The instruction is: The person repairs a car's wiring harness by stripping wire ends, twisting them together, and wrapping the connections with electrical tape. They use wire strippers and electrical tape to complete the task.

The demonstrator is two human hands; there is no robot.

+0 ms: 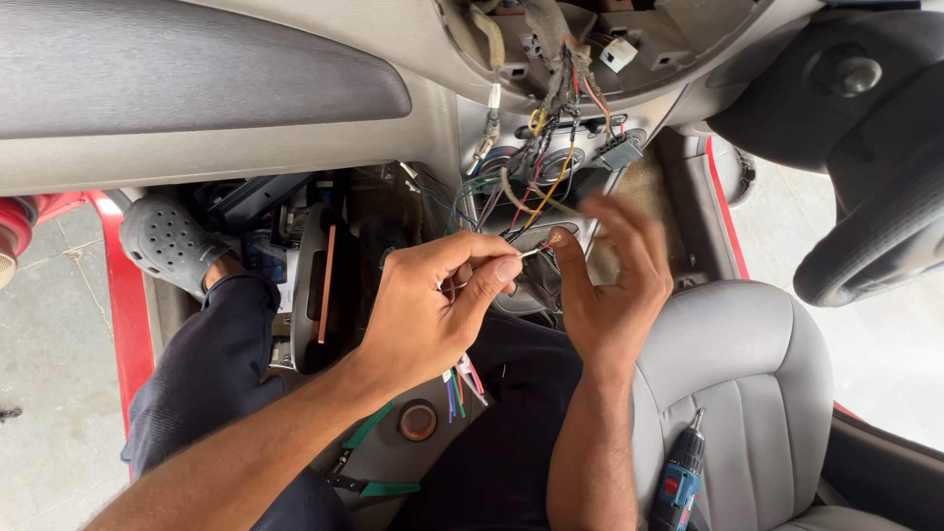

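Car cabin, doors open onto a tiled floor (pixel 59 324); grey dashboard (pixel 197 88) with its centre console stripped out. The open console cavity (pixel 560 59) holds a loom (pixel 556 118) of red, yellow, black and green wires hanging loose with a grey plug (pixel 619 152). Left hand (pixel 433 310) has its grip pressed together, pinching a thin wire (pixel 536 249) with a bared copper tip, below the loom. Right hand (pixel 615 280) has fingers spread, thumb touching that tip. Grey seat (pixel 757 383) carries a blue drill (pixel 678 482) at its front edge. Green-handled pliers (pixel 369 462) lie beside the left forearm.
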